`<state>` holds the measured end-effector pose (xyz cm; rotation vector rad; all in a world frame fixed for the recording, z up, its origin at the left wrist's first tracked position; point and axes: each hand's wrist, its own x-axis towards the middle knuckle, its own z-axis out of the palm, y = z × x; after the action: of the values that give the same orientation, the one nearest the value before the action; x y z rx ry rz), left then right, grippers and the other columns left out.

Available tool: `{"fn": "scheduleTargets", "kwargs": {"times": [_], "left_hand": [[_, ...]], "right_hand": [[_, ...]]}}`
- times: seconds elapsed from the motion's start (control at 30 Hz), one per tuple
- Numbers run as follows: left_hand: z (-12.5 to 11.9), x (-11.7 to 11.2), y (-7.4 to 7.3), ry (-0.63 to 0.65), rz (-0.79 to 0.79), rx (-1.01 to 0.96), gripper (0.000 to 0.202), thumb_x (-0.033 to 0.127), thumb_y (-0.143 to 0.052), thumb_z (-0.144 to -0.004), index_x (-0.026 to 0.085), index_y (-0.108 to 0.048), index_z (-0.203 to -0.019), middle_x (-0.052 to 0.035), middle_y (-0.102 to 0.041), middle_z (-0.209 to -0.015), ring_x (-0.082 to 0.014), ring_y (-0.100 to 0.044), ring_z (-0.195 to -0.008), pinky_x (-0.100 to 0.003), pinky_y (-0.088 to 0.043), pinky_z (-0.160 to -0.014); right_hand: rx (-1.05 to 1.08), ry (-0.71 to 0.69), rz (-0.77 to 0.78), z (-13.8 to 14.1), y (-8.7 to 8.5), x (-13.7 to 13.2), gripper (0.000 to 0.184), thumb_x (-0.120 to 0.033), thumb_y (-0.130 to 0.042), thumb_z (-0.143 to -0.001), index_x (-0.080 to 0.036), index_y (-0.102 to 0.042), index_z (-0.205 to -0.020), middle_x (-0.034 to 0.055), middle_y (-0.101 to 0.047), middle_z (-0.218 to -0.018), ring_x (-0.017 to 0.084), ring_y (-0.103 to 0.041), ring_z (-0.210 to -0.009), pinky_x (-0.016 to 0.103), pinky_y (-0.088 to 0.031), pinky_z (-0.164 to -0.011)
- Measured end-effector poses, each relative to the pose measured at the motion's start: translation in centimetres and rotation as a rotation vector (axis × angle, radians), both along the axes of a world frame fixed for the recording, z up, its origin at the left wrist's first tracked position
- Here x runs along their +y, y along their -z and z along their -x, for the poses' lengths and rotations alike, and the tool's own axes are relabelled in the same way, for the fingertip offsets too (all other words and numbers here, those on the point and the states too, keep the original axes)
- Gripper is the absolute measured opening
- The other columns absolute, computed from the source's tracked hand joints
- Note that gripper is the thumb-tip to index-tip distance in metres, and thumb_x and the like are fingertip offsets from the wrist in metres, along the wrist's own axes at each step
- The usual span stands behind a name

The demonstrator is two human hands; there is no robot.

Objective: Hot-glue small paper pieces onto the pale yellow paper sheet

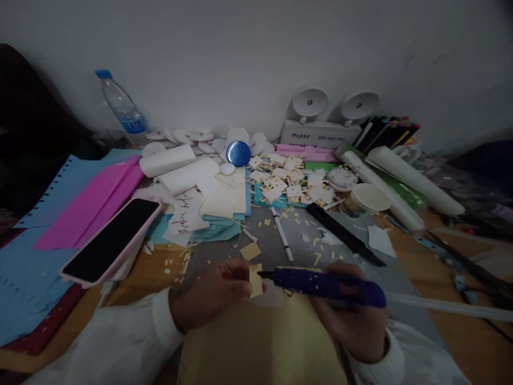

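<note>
Your left hand [214, 293] pinches yellow card [255, 282] by edge, likely keeping face clear for tip of glue gun [320, 284]; right hand [355, 323] wrapped round gun's body.

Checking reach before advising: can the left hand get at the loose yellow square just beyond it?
Probably, yes: the yellow square lies just beyond the left hand, uncovered, though that hand holds another yellow piece.

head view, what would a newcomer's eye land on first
Probably the bright magenta paper, lying on blue sheets at left. Next, the shiny blue disc at the middle back. Nearer the front, the blue glue gun in the right hand, its tip at the left hand's small yellow card.
</note>
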<state>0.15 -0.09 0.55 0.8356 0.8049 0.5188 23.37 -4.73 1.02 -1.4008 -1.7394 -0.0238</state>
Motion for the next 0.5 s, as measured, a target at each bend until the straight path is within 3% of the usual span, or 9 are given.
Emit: {"fn": "scheduleTargets", "kwargs": {"times": [0.5], "left_hand": [[0.05,-0.01,0.23,0.001,-0.02,0.061,0.018,0.023,-0.072,-0.065,0.016,-0.067,-0.081,-0.0006,-0.064,-0.077,-0.0141,-0.054,-0.068,-0.023,-0.038,-0.062]], "right_hand": [[-0.024,0.006,-0.004,0.1,-0.24,0.03,0.016,-0.033,-0.058,-0.077,-0.023,-0.049,-0.087,-0.0043,-0.058,-0.059,0.015,-0.06,-0.046,0.024,-0.048,-0.041]]}}
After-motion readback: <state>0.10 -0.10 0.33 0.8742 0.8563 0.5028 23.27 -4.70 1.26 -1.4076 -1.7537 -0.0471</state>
